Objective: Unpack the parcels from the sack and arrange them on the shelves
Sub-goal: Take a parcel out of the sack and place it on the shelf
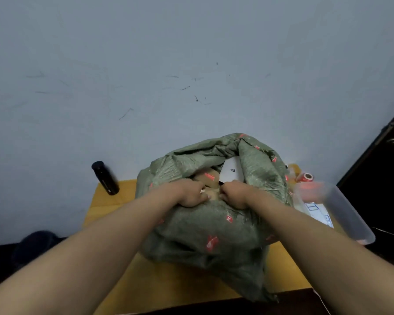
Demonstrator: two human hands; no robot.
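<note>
A green woven sack point(214, 233) with red print sits on a yellow table point(109, 201), its mouth open toward the wall. Inside show a white parcel point(231, 172) and brown cardboard parcels point(208, 178) with red tape. My left hand point(189, 193) grips the near rim of the sack's mouth, fingers curled into the fabric. My right hand point(234, 194) grips the same rim just to the right, below the white parcel. The two hands are almost touching. No shelves are in view.
A black cylindrical bottle point(105, 178) stands on the table's far left by the grey wall. A clear plastic bin point(341, 212) with labelled packets sits right of the sack, red tape rolls point(305, 177) behind it. A dark door point(387, 169) is at right.
</note>
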